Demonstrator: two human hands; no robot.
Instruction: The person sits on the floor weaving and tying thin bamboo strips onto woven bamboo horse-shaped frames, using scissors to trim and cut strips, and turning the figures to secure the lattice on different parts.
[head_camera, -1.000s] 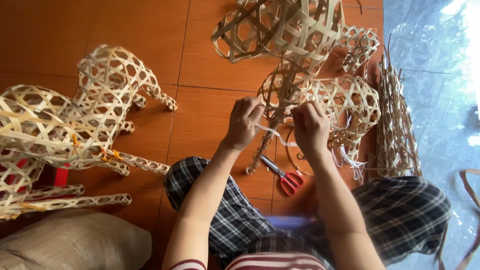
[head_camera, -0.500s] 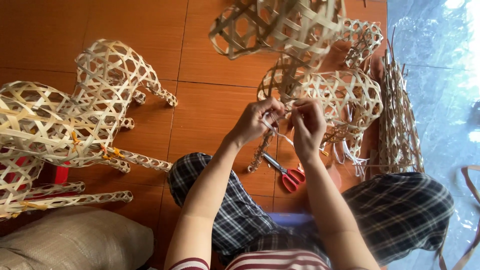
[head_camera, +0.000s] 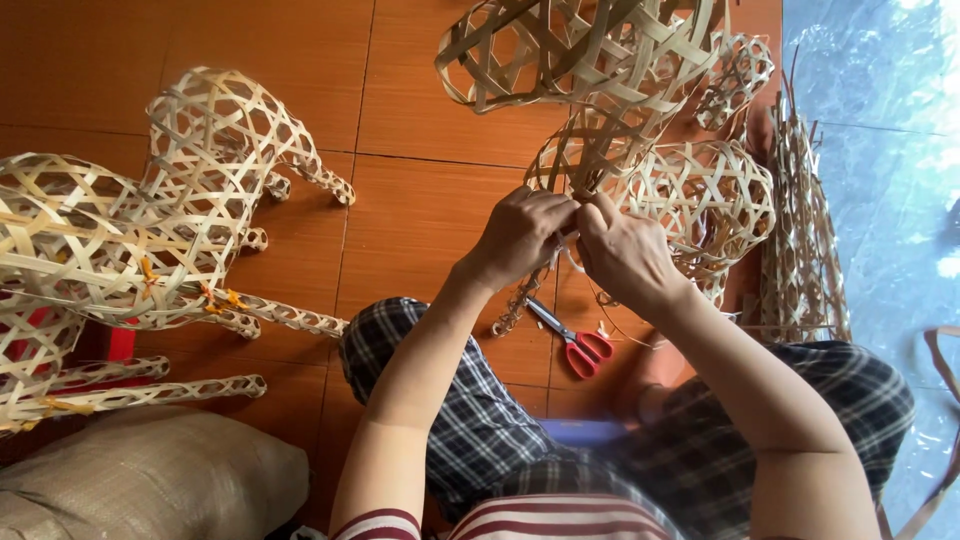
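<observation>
A woven bamboo figure (head_camera: 640, 130), open lattice of pale strips, stands on the orange tiled floor (head_camera: 420, 90) directly in front of a seated person, rising toward the top of the view. Both hands meet at its narrow lower part, where the strips bunch together. The left hand (head_camera: 522, 238) has its grip closed, fingers curled tight around the bunched strips. The right hand (head_camera: 622, 252) touches the left, its fingers pinched together on the same strips and on a thin pale strand that loops below.

Just beneath the hands, a pair of scissors with red handles (head_camera: 572, 343) lies on the floor between the person's knees, blades pointing up and left. The person wears dark plaid trousers (head_camera: 470, 430) and a striped top.

To the right of the figure, a flat bundle of woven strip panels (head_camera: 800, 240) lies along the edge of a clear plastic sheet (head_camera: 880, 150). Well apart on the left stand finished woven animal figures (head_camera: 170, 200), with long lattice legs stretched across the tiles. A beige sack (head_camera: 140, 480) fills the lower left corner.
</observation>
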